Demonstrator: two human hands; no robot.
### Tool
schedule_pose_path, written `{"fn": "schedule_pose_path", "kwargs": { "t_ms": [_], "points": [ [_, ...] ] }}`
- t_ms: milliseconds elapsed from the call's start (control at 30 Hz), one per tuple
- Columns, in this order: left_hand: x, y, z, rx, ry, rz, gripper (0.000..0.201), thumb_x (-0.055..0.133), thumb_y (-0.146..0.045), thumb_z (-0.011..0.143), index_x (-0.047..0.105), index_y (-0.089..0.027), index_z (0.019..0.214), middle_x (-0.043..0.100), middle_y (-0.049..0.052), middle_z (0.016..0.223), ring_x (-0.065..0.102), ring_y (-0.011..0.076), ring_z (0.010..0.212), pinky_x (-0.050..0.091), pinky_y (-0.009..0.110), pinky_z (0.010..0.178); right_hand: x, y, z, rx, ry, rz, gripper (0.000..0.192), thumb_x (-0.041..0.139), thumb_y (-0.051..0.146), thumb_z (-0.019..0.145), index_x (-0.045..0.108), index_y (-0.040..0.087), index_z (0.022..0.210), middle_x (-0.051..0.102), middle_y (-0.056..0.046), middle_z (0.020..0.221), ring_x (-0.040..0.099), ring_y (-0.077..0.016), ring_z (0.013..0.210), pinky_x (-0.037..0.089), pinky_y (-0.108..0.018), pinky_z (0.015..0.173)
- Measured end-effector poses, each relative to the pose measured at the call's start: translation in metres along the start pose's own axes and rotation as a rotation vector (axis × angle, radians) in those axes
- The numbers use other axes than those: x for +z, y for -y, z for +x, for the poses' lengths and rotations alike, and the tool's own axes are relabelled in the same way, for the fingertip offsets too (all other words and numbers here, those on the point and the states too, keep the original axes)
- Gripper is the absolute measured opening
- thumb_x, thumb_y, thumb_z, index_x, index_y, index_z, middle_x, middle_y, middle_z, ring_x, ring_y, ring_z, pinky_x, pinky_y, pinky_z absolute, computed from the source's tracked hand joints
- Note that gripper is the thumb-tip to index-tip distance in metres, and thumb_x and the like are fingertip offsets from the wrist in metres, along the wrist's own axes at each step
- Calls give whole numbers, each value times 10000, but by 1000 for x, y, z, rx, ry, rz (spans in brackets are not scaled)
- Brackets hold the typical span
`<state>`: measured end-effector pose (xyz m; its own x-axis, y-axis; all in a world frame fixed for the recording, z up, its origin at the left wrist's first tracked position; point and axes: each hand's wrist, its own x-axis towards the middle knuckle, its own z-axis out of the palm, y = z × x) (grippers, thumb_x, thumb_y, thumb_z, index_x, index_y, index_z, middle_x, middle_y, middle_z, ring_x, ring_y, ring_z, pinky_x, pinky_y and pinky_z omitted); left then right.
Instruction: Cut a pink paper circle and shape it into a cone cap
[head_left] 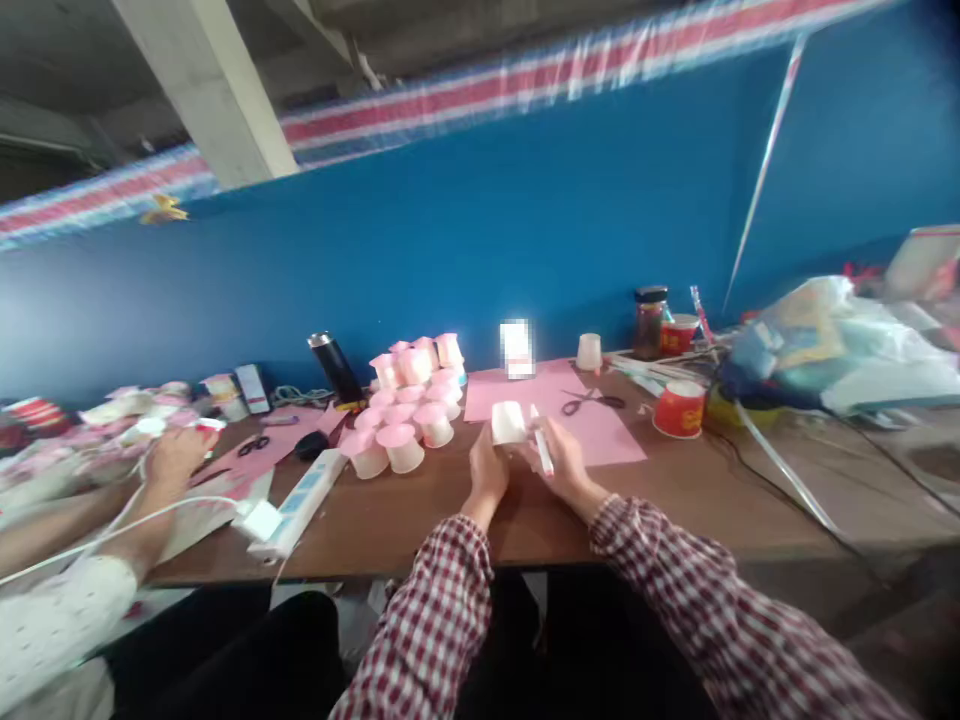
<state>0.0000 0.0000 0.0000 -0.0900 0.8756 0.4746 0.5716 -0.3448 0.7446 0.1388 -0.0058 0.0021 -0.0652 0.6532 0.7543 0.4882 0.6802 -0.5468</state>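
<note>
Fingers (486,458) hold a white cup (508,423) and pen (543,448).

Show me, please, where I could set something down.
Bare tabletop lies between the nearer red cup and right sleeve, and between the power strip and left hand. It is crowded among the pink-topped cups and at the plastic bags.

Table (442,490): pink paper (551,385) is laid on its brown top.
Cups (406,412): grouped left of the paper.
Power strip (307,500): laid aslant beside the cups.
Red tub (679,412): set right of the paper.
</note>
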Motion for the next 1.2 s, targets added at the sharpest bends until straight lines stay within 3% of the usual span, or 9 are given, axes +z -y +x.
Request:
{"fn": "schedule_pose_path", "kwargs": {
  "t_ms": [167,267,400,633,833,1200],
  "points": [
    [0,9,2,-18,-66,135,471,426,-40,755,486,-161,1207,604,101,1165,563,215,1069,440,330,909,-3,11,1,92,-89,165,182,466,316,872,505,182,988,614,-37,770,591,-143,628,470,-244,586],
    [5,13,0,-8,-48,231,563,400,-29,773,376,-145,1323,529,132,1273,485,224,1188,387,344,988,-5,13,0,142,-41,198,243,363,328,922,554,180,949,588,-11,624,558,-133,517,449,-240,518],
    [8,16,-2,8,-8,289,614,397,-44,792,273,-140,1385,516,144,1282,477,228,1198,380,352,1003,-5,13,1,169,-17,164,308,393,356,904,581,175,739,545,4,495,523,-126,445,420,-236,482],
    [7,16,-4,-48,27,270,588,360,-77,828,245,-130,1402,531,156,1257,481,245,1188,383,364,994,-2,13,3,189,-10,137,190,418,311,881,523,179,793,568,-4,590,527,-121,501,403,-217,481],
    [6,14,-5,-39,39,254,560,330,-108,856,244,-146,1408,530,157,1254,509,251,1147,415,378,955,-1,13,0,151,61,111,156,464,301,849,542,185,780,540,14,569,487,-112,465,390,-217,477],
    [6,13,-4,-2,38,279,535,316,-120,866,266,-119,1398,503,167,1294,453,249,1220,370,381,1009,-1,4,0,196,50,56,163,447,315,858,540,186,822,526,15,524,498,-134,456,382,-227,451]
  ]
}}
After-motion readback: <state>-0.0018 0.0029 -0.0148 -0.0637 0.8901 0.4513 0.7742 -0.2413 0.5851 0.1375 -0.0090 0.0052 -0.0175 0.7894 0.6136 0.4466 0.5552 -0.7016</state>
